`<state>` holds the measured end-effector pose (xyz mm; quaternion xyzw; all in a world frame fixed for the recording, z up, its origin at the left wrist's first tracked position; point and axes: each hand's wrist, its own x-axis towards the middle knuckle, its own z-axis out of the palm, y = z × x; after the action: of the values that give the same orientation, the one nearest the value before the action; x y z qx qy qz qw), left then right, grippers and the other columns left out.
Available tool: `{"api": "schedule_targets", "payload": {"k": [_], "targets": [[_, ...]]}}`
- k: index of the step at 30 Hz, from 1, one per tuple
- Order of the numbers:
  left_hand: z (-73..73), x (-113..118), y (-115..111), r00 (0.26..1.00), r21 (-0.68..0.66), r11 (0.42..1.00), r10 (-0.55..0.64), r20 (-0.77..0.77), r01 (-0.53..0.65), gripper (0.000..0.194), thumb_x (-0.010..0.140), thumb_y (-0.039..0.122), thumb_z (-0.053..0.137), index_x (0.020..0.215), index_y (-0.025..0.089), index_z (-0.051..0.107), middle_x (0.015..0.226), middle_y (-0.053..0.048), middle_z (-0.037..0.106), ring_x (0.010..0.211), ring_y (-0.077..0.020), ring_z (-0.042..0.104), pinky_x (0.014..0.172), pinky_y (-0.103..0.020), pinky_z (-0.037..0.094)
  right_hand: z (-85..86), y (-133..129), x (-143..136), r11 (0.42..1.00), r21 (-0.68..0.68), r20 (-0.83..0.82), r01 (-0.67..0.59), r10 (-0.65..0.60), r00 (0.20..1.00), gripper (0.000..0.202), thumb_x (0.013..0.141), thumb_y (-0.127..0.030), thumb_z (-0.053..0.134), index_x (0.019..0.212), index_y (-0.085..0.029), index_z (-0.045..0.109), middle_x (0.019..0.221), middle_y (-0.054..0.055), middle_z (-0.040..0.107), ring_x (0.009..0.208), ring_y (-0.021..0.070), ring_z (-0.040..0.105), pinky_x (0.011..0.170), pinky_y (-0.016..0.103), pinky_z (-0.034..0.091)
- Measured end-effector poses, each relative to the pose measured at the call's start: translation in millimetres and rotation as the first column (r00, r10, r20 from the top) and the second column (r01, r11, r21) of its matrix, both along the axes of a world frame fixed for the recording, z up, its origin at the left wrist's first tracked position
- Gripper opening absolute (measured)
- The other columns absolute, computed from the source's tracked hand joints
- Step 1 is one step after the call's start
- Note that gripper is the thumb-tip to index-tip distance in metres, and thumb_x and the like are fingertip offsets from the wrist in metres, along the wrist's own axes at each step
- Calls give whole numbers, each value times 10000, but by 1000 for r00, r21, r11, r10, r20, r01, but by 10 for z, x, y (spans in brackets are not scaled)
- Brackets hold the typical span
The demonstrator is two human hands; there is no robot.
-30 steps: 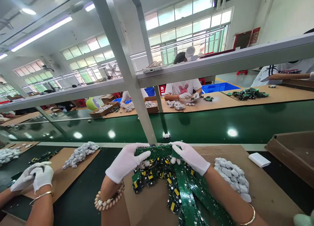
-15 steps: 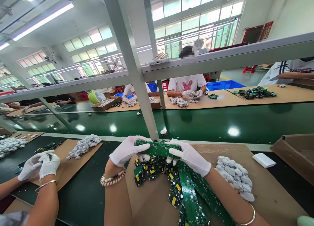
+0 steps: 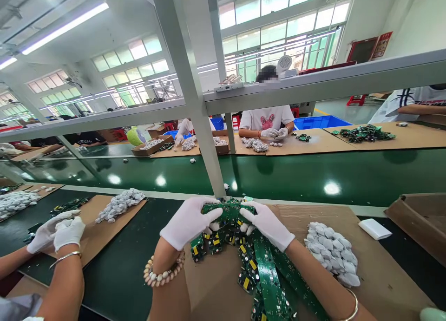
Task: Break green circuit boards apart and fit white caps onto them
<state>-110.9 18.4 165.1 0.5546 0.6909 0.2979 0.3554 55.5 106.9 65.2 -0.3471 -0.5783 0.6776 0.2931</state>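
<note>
Both my hands wear white gloves and grip one green circuit board panel [image 3: 230,212] from its two ends. My left hand [image 3: 190,220] has its thumb on the front face and fingers behind. On the other end, my right hand [image 3: 266,223] pinches the same way. Just under the panel lies a pile of small circuit boards with yellow parts [image 3: 248,265]. Long green board strips [image 3: 267,274] lie below my right wrist. The panel's back side is hidden from me.
A heap of white plastic pieces [image 3: 332,253] lies on the cardboard [image 3: 209,293] at right, near a cardboard box [image 3: 418,223]. At left, a co-worker's gloved hands [image 3: 62,232] work beside another white heap [image 3: 120,205]. A metal post [image 3: 205,144] rises ahead, before a green conveyor belt [image 3: 296,177].
My left hand has shifted right and its wrist has turned, bringing my hands closer together. The panel between them appears shorter and tilted. Small items on the belt have moved left.
</note>
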Motion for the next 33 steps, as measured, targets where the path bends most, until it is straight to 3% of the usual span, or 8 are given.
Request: {"api": "schedule_targets", "payload": {"k": [4, 7, 11, 15, 21, 26, 33], "targets": [[46, -152, -18, 994, 9, 1000, -6, 108, 5, 492, 728, 432, 642, 1098, 109, 609, 758, -88, 702, 474, -149, 641, 451, -234, 526, 83, 6, 53, 945, -268, -311, -189, 101, 945, 365, 847, -415, 520, 1136, -194, 550, 888, 56, 678, 632, 97, 644, 540, 184, 524], [-1, -189, 88, 950, -33, 994, -91, 300, 106, 534, 685, 444, 687, 1064, 74, 618, 752, -117, 701, 529, -173, 659, 439, -231, 523, 164, -19, 81, 906, -312, -383, -286, 155, 911, 394, 832, -486, 513, 1124, -228, 575, 1041, 60, 646, 788, 127, 646, 572, 194, 531], [-150, -139, 296, 877, -86, 964, -190, 441, 252, 488, 643, 414, 733, 963, 57, 644, 684, -118, 693, 542, -176, 661, 426, -207, 511, 183, -48, 86, 944, -246, -357, -218, 121, 926, 413, 702, -398, 695, 1069, -231, 607, 1087, 49, 618, 825, 157, 629, 517, 198, 520], [-202, -86, 355, 870, -85, 967, -176, 460, 241, 451, 638, 410, 737, 902, 54, 654, 648, -116, 687, 536, -179, 659, 428, -211, 516, 160, -44, 106, 992, -110, -282, -63, 30, 959, 402, 619, -346, 756, 972, -194, 639, 987, 46, 636, 722, 149, 613, 491, 223, 508], [-114, -33, 263, 882, -86, 976, -139, 451, 198, 495, 606, 408, 759, 940, 57, 654, 682, -123, 690, 548, -194, 666, 417, -225, 525, 193, -67, 128, 985, 157, -179, -65, 93, 979, 425, 592, -333, 773, 978, -194, 658, 1136, 65, 602, 974, 227, 583, 790, 360, 512], [-159, 5, 283, 917, -85, 987, -94, 387, 137, 473, 627, 377, 750, 976, 73, 654, 645, -97, 685, 537, -185, 666, 447, -239, 551, 180, -54, 95, 981, 191, -117, 43, -21, 993, 352, 604, -330, 759, 921, -198, 680, 1012, 37, 653, 941, 216, 593, 872, 375, 454], [-172, 88, 272, 970, -89, 996, 7, 242, 15, 405, 665, 307, 718, 1000, 89, 653, 592, -43, 662, 512, -156, 654, 460, -235, 557, 166, -49, 58, 986, 154, -88, 68, -55, 995, 392, 561, -333, 770, 906, -175, 672, 894, 30, 667, 791, 189, 623, 709, 325, 520]]}}
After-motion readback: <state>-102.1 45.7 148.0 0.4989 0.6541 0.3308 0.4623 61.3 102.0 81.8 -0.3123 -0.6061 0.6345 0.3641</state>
